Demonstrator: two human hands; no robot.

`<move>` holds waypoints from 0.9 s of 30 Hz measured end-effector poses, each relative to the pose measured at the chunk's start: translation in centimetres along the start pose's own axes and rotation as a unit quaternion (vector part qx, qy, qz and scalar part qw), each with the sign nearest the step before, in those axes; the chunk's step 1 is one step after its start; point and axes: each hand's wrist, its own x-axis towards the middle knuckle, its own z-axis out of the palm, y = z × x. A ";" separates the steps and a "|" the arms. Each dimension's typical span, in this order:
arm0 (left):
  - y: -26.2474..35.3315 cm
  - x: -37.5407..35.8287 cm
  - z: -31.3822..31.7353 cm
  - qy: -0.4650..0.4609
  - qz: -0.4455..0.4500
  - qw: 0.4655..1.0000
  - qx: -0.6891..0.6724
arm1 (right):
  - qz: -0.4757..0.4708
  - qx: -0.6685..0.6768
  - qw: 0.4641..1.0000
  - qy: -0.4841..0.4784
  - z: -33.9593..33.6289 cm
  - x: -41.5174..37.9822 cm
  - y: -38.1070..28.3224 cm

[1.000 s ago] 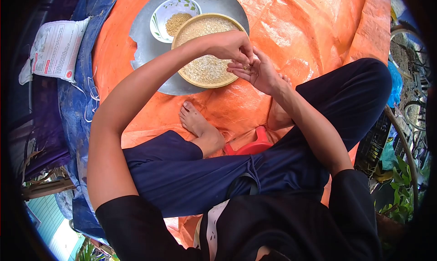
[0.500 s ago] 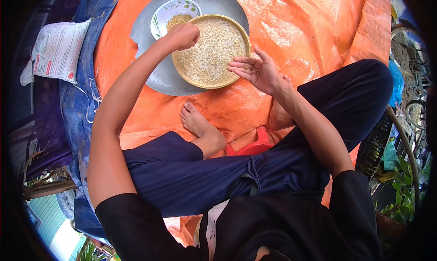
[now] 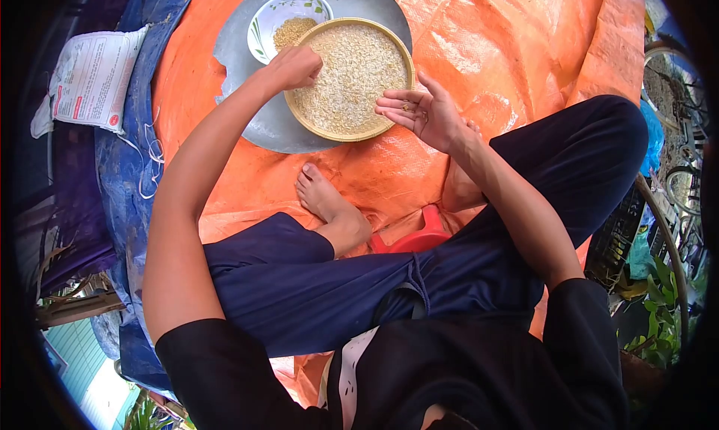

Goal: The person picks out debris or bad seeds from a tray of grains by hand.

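Note:
A round woven tray point(image 3: 353, 85) full of pale, husked-looking grain lies before me, resting partly on a large round metal tray point(image 3: 251, 123). Over its left edge is my left hand point(image 3: 296, 67), fingers curled together near the grain; their tips are hidden, so what they pinch cannot be made out. My right hand point(image 3: 428, 117) hovers by the tray's right rim, palm up and fingers stretched out, with a few yellowish grains on the palm and fingers. Behind my left hand stands a white bowl point(image 3: 264, 27) with a green leaf pattern, partly filled with golden-brown grain point(image 3: 293, 31).
An orange tarp point(image 3: 479, 48) covers the ground, with a blue tarp point(image 3: 131, 168) along the left. A printed white sack point(image 3: 97, 78) lies on the blue tarp. My bare feet and a red plastic stool point(image 3: 419, 239) are close by. Bicycles and plants line the right side.
My left hand has shifted slightly towards me over the tray's left edge, still curled. My right hand stays nearly in place, palm up. The whole view has moved a little.

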 end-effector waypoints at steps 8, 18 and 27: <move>-0.1 0.3 0.5 0.004 0.014 1.000 0.023 | 0.001 -0.011 1.000 -0.002 0.1 0.0 0.1; -0.1 0.4 -1.6 -0.051 -0.015 0.992 -0.114 | 0.002 -0.012 1.000 -0.004 0.0 -0.1 0.2; 1.5 2.1 -3.7 -0.163 -0.008 0.885 -0.436 | 0.006 -0.002 1.000 -0.003 0.0 -0.1 0.1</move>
